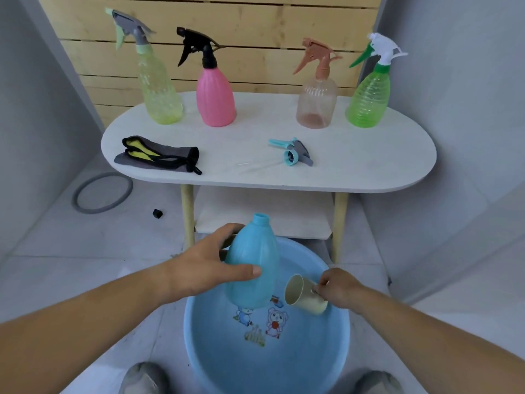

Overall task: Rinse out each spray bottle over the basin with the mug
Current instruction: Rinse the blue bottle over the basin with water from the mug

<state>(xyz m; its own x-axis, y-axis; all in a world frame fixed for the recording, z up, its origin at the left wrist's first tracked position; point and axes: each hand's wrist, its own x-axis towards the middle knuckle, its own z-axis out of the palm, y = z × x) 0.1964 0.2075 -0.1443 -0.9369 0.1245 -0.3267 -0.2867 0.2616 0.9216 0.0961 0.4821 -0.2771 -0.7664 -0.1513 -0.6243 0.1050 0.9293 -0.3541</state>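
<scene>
My left hand (208, 261) grips an uncapped light-blue spray bottle (254, 265), upright over the blue basin (338, 345) on the floor. My right hand (338, 288) holds a beige mug (304, 294) by its handle, tipped on its side with the mouth facing the bottle. The blue bottle's trigger head (292, 152) lies on the white table (369, 166). Along the table's back stand several capped spray bottles: yellow-green (159, 89), pink (214, 95), clear peach (316, 103) and green (368, 100).
A folded grey and yellow cloth (159, 155) lies at the table's front left. A lower shelf (264, 214) sits under the table, just behind the basin. A grey ring (102, 193) and a small black piece (157, 213) lie on the tiled floor at left.
</scene>
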